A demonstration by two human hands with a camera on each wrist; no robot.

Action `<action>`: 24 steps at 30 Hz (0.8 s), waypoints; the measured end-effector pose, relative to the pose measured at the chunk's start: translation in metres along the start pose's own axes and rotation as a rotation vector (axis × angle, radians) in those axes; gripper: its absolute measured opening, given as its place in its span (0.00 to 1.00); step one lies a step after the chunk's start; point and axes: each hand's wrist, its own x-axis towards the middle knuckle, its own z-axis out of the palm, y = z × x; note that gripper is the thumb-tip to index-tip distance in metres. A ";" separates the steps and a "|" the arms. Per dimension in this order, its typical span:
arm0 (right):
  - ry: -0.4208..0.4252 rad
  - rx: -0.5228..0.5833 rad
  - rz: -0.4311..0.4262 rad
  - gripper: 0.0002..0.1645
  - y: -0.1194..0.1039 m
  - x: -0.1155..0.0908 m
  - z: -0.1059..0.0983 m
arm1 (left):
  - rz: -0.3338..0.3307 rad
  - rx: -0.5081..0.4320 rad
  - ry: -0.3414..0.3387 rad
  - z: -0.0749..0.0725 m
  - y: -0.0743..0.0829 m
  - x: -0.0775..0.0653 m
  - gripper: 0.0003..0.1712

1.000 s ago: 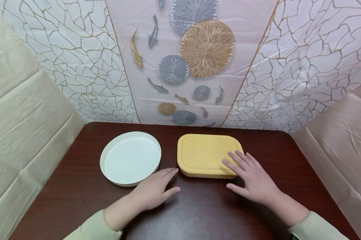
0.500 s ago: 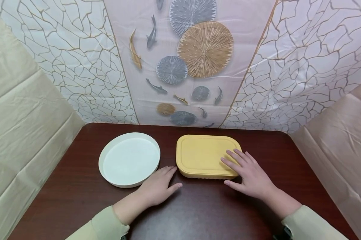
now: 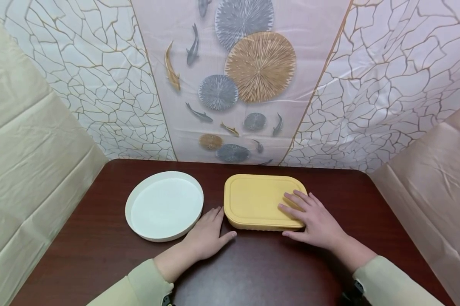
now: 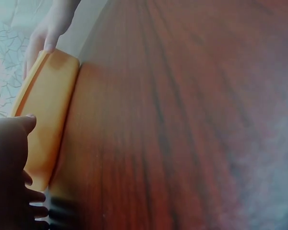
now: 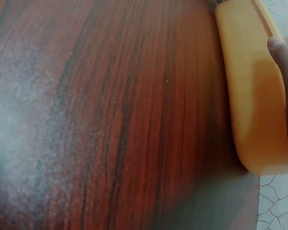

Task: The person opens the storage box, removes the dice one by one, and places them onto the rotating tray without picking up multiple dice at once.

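Note:
A yellow rectangular lidded box (image 3: 258,197) with rounded corners lies at the back middle of the table, its lid on. My right hand (image 3: 316,221) reaches over the box's right end, fingers spread over the lid and thumb at the front edge. In the right wrist view the thumb (image 5: 277,45) is by the lid's rim. Between the box and a round white shallow tray (image 3: 165,206), my left hand (image 3: 207,236) lies with straight fingers, tips close to the box's left front corner. Whether those fingertips touch the box cannot be told. The left wrist view shows both hands at the box (image 4: 50,110).
The dark red-brown wooden table (image 3: 253,272) has a glossy front part. A patterned cloth (image 3: 218,51) hangs behind it. Beige cloth panels (image 3: 35,170) flank the table on both sides.
My left hand has moved right and forward, closer to the box. The right hand has shifted slightly left over the lid. Box and tray stay in place; the head view has tilted slightly.

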 end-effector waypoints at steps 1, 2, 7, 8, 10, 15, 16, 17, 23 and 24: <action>-0.002 0.001 -0.005 0.44 0.000 0.000 0.001 | 0.000 -0.003 0.003 0.001 0.000 0.001 0.51; -0.004 0.000 -0.010 0.44 0.000 0.001 0.001 | -0.002 -0.001 0.004 0.001 0.000 0.002 0.52; -0.008 -0.008 -0.018 0.44 -0.001 0.002 0.004 | -0.007 -0.011 0.016 0.003 0.001 0.005 0.54; -0.009 -0.008 -0.015 0.44 -0.001 0.002 0.005 | -0.011 -0.011 0.016 0.003 0.001 0.006 0.54; -0.014 -0.006 -0.006 0.43 0.000 0.002 0.006 | -0.012 -0.017 0.022 0.003 0.001 0.006 0.54; -0.023 0.012 0.024 0.42 0.000 0.002 0.008 | -0.013 -0.013 0.033 0.002 0.003 0.008 0.55; -0.026 0.016 0.030 0.41 0.000 0.002 0.008 | -0.013 -0.012 0.037 0.002 0.003 0.008 0.54; -0.030 0.018 0.037 0.41 0.000 0.002 0.009 | -0.012 -0.010 0.042 0.002 0.004 0.009 0.54; -0.055 0.040 0.062 0.41 -0.001 0.004 0.008 | -0.027 -0.020 0.057 0.003 0.006 0.011 0.55; -0.055 0.045 0.063 0.41 -0.001 0.004 0.008 | -0.030 -0.021 0.060 0.004 0.007 0.011 0.56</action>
